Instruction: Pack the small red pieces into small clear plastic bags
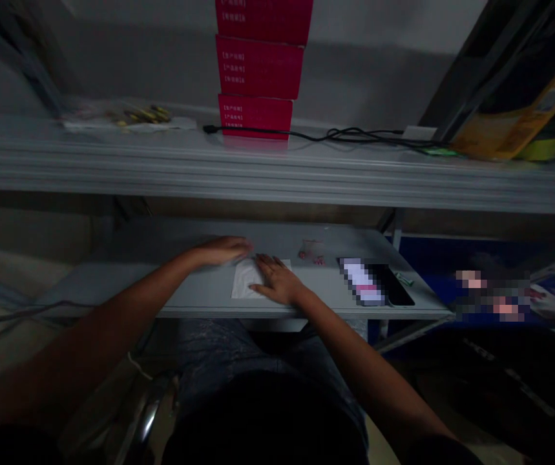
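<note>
A white plastic packet (247, 279) lies flat on the grey metal shelf (194, 290). My right hand (277, 279) rests on its right part, fingers spread and pressing down on it. My left hand (223, 250) lies palm-down along the packet's upper edge, with its fingertips close to the fingers of my right hand. Neither hand grips anything. A small clear bag with pink items (312, 252) sits on the shelf to the right of my hands. Part of the packet is hidden under my right hand.
A pixelated phone (373, 282) lies at the shelf's right. Above is a higher shelf (277, 171) holding stacked red boxes (258, 68), a black cable (340, 134) and a yellow package (514, 110). My knees are below the shelf's front edge.
</note>
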`<state>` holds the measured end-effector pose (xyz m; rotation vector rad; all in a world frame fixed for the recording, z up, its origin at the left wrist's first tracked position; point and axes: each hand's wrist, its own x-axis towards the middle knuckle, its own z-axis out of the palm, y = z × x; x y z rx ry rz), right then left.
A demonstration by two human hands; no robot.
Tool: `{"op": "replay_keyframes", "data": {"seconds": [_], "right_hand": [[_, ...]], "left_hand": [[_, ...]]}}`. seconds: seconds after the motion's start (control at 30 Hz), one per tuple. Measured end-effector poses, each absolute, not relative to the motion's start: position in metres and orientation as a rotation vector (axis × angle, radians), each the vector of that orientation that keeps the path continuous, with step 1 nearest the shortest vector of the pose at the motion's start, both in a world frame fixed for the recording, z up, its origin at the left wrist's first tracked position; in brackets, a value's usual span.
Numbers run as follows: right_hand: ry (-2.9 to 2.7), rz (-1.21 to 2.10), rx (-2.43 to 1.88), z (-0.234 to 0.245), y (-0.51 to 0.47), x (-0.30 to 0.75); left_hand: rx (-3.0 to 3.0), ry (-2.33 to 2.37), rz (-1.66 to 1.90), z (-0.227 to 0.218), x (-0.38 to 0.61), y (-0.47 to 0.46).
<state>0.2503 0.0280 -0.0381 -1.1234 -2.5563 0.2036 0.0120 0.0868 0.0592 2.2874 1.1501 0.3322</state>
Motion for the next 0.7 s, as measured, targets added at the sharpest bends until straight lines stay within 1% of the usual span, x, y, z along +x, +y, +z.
{"op": "replay_keyframes", "data": {"seconds": [0.1,0.2,0.3,0.4,0.5,0.57,0.7], "right_hand": [[-2.547,0.206,-1.111,-0.038,0.027,0.25],[-2.548,0.23,-1.107,-0.037,0.027,0.25],[-2.54,0.256,-1.1,-0.038,0.028,0.25],[-2.527,0.269,-1.089,-0.039,0.028,0.25],[-2.522,0.274,-1.089,-0.04,0.029,0.25],[-2.512,0.283,-1.093,-0.04,0.03,0.251],[-2.488,0.309,-1.047,-0.04,0.03,0.25]], "left_hand": [[1.933,1.169,0.545,0.06,0.001,0.09],[1.696,1.114,0.649,0.065,-0.014,0.092],[1.821,1.097,0.704,0.075,-0.032,0.1],[2.171,1.347,0.724,0.075,-0.047,0.109],[2.379,1.667,0.673,0.05,-0.048,0.109],[2.392,1.726,0.632,0.023,-0.04,0.103],[2.553,1.7,0.538,-0.026,-0.02,0.084]]}}
